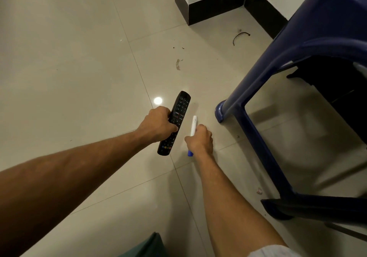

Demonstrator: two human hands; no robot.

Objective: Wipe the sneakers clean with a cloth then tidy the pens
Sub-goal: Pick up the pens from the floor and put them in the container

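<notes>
**Pen (193,125) and remote (181,106) held above the floor (79,58)**

The pale tiled floor filled the view, with a blue plastic chair (321,22) along its right edge. The left hand (156,124) gripped the black remote around its middle. Just beside it, the right hand (200,141) was curled tight round the white, blue-ended pen, near the chair's front leg. Small scraps (178,64) lay farther off.

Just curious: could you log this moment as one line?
left hand grips long black remote control | right hand grips white blue-tipped pen | beside blue plastic chair
</notes>
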